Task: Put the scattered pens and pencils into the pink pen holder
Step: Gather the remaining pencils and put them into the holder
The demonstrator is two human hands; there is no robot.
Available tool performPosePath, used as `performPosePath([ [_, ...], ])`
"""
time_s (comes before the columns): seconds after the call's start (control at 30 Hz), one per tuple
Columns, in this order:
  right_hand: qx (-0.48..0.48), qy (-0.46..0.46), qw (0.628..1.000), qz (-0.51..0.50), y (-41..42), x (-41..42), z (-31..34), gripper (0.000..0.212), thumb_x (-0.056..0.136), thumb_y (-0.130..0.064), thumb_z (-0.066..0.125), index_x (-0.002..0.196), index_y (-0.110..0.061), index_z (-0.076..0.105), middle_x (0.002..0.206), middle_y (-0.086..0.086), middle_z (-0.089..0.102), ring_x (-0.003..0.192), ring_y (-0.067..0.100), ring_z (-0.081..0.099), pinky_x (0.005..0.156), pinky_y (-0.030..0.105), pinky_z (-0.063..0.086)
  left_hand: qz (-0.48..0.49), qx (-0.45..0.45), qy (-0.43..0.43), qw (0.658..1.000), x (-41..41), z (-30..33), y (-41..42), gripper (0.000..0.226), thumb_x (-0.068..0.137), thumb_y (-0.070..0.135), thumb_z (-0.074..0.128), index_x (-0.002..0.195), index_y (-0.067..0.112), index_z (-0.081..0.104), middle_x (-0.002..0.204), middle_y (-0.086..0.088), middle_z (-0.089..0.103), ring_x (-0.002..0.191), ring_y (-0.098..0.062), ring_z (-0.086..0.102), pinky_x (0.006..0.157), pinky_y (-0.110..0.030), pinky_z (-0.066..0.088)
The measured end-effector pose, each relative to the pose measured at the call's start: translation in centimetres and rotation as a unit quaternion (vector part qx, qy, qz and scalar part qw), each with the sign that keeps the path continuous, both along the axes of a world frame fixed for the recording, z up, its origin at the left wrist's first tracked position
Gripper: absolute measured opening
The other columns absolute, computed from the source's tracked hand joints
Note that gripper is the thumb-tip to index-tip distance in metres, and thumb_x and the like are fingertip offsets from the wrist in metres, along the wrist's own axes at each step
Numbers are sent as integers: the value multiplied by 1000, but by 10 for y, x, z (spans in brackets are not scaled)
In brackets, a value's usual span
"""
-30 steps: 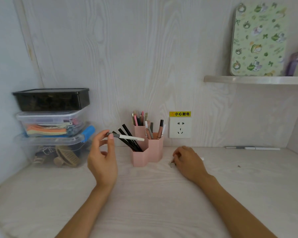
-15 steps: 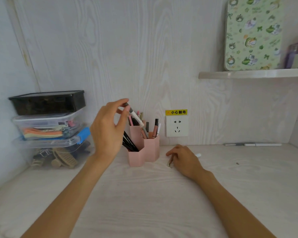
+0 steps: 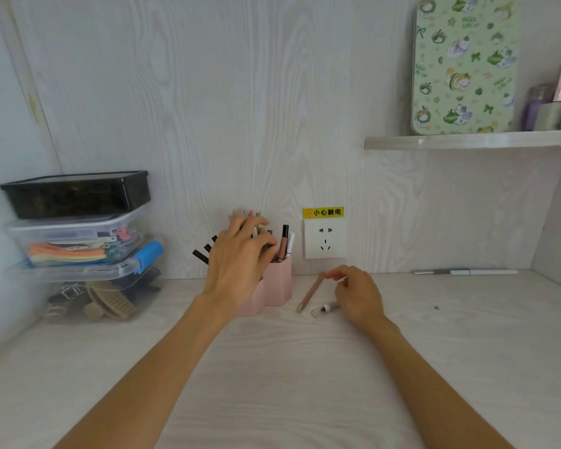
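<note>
Desk, pale woodgrain, is spanning the whole lower view and meeting a matching back wall. Stack of plastic storage boxes is sitting at the far left corner, black-lidded one on top. Green patterned tin is standing upright on the shelf at upper right. Wall socket is showing just right of the holder, yellow label above it.

Pink pen holder is standing on the desk against the back wall, centre-left, already carrying several pens upright and a few black ones leaning out to the left.

Left hand is hovering over and in front of the holder, fingers spread and loosely bent above the pen tops; cannot tell whether it is gripping anything.

Right hand is resting on the desk just right of the holder, fingertips pinching the upper end of a brown pencil, whose lower tip is touching the desk. White-tipped pen is lying beside that hand.

White pen is lying far right along the wall.
</note>
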State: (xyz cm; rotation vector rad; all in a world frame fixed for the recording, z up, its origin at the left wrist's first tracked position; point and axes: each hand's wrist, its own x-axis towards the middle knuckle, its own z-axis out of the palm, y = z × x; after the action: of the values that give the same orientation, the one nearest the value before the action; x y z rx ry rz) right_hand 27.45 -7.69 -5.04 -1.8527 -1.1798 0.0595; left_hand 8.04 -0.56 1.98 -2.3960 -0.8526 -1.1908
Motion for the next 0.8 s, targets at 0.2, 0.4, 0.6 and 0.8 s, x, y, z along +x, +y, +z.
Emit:
performPosePath([
  [0.2,-32,-33,996,-79,-2,9,2,40,81,2,42,97,-24,69,114,4,64,113,24,52,96,39,41,9,46,-48,998,1,-5,-21,24,78,26,70,102,23,68,110,3,62,97,-19,54,73,-29,43],
  [0.4,-50,-13,992,113,-5,-5,3,24,70,-15,61,78,-36,69,99,-11,66,107,17,53,100,40,39,-14,-178,102,979,19,-42,-39,27,92,38,53,115,29,64,96,6,70,89,-14,65,73,-27,48],
  [0.6,-67,-120,986,92,-2,-4,-2,17,79,-25,59,92,-30,67,103,-8,62,109,18,49,98,34,36,15,-225,154,962,30,-67,-31,30,97,40,41,104,27,67,88,1,68,82,-21,62,68,-34,49],
  [0.8,-129,-163,978,-9,-2,4,-8,29,88,-32,49,114,-24,59,123,-1,53,125,22,35,103,35,25,34,-212,138,967,-2,-63,-23,24,92,30,46,98,26,69,90,5,66,85,-17,59,67,-29,45],
])
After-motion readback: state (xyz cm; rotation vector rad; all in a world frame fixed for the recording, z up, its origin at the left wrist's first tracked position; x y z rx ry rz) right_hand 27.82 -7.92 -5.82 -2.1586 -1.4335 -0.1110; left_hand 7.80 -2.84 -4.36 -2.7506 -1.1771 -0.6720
